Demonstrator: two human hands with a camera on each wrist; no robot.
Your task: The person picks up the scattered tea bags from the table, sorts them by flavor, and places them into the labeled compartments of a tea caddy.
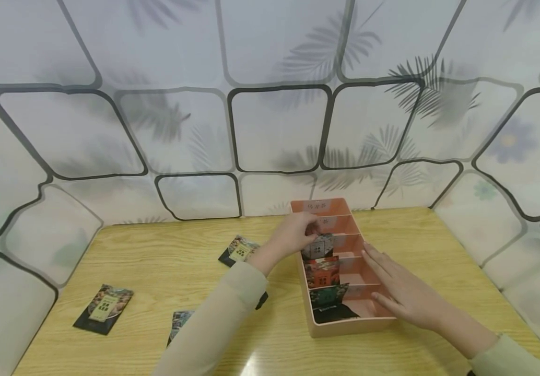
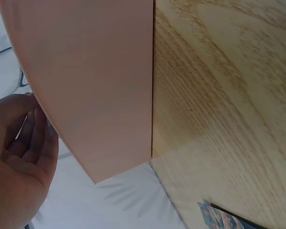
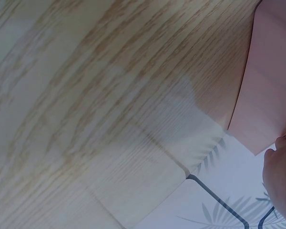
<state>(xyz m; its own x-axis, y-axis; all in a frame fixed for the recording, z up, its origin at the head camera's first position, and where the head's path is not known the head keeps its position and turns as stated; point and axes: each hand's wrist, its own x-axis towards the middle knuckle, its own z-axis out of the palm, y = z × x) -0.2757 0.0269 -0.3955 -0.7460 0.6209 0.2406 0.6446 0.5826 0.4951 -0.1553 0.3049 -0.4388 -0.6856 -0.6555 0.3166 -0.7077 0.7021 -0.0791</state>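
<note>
Three sides of white backdrop (image 1: 277, 128), printed with dark rounded outlines and grey leaves, stand around your yellow wood-grain table (image 1: 152, 271). Next size down: long coral-pink box (image 1: 352, 328), five compartments, on the table right of centre, one short end toward you. Pale beige sleeves (image 1: 220, 318) on both your arms.

Your right hand (image 1: 403, 290): fingers straight, laid along the box's right rim. Your left hand (image 1: 293, 232): over the left rim, fingers bent and narrow, just above a grey printed flat packet (image 1: 321, 246) in the middle compartment; can't tell if you're pinching it.

Next compartment nearer you: red printed flat packet (image 1: 321, 274). Nearest compartment: dark-green printed packet (image 1: 328, 296), black piece below it; can't tell if separate.

On the table, left of the box: black packet with food print and yellow-green label (image 1: 103, 309), well apart at far left; similar packet (image 1: 239, 250) by your left forearm; grey-blue printed packet (image 1: 179, 322), partly behind your sleeve; dark packet corner (image 1: 262, 301) showing past that sleeve.
</note>
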